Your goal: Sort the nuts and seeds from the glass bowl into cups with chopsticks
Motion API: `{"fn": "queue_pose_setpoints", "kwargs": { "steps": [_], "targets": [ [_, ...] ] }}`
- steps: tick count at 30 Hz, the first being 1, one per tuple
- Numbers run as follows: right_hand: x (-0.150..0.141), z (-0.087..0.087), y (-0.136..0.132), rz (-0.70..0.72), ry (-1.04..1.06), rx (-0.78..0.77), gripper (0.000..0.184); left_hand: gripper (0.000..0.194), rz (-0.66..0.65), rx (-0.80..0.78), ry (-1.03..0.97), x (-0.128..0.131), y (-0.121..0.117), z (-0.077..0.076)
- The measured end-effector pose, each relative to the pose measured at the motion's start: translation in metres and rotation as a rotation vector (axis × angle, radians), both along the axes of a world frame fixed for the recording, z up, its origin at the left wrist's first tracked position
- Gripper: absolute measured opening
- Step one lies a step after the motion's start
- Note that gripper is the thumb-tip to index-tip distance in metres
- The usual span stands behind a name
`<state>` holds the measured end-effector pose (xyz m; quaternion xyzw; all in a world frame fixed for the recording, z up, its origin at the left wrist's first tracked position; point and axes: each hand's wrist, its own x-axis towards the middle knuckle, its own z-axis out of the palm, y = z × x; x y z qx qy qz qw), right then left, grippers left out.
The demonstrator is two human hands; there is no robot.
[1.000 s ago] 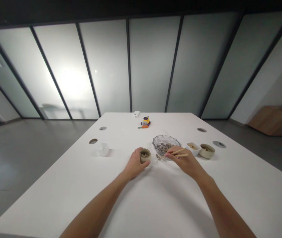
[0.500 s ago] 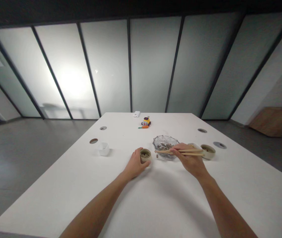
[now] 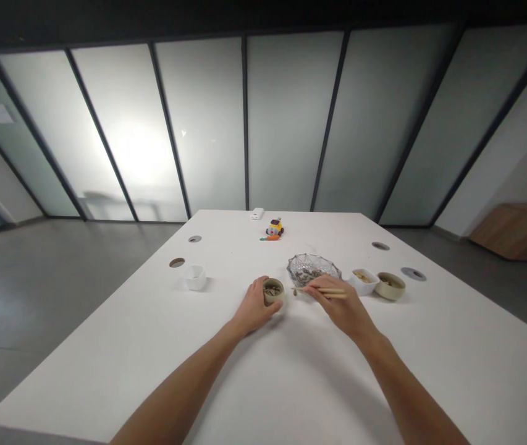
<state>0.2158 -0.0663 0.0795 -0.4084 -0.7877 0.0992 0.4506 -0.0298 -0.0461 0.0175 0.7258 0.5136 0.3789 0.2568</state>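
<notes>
My left hand [image 3: 254, 309] is wrapped round a small beige bowl [image 3: 274, 297] on the table, with several brownish seed-like pieces inside it. In my right hand [image 3: 337, 304] is a pair of wooden chopsticks [image 3: 332, 293], their tips pointing left towards the bowl. One small brown piece [image 3: 295, 293] lies on the table at the chopstick tips; whether they touch it I cannot tell. Behind my right hand stands a clear faceted glass bowl [image 3: 307, 264] holding a heap of striped, seed-like pieces, partly hidden by the hand.
Right of my hand sit a white dish [image 3: 371, 287] with pale pieces and a second beige bowl [image 3: 393, 295]. A white cup [image 3: 194, 279] stands left on the white table [image 3: 152, 346]. Farther back are a toy car [image 3: 274, 228], a toy carrot [image 3: 272, 238] and a white device [image 3: 257, 214].
My right hand has moved left and slightly down with the chopsticks, uncovering the white dish. The left hand stays on the beige bowl.
</notes>
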Motion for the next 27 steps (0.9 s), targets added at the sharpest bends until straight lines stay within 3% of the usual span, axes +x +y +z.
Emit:
{"fn": "queue_pose_setpoints", "kwargs": {
  "steps": [13,18,22,27],
  "targets": [
    [0.001,-0.007,0.005,0.021,0.049,-0.157,0.033,0.068,0.008,0.000,-0.001,0.000,0.002,-0.004],
    [0.003,-0.001,0.006,0.013,0.094,-0.082,0.036,0.067,-0.001,0.000,-0.006,-0.001,0.002,-0.003],
    [0.005,0.008,0.004,-0.115,0.215,0.057,0.042,0.069,0.003,-0.021,-0.007,-0.001,0.003,-0.005],
    [0.003,0.012,0.002,-0.178,0.275,0.093,0.048,0.069,0.006,-0.027,-0.001,-0.001,0.003,-0.006]
  ]
}}
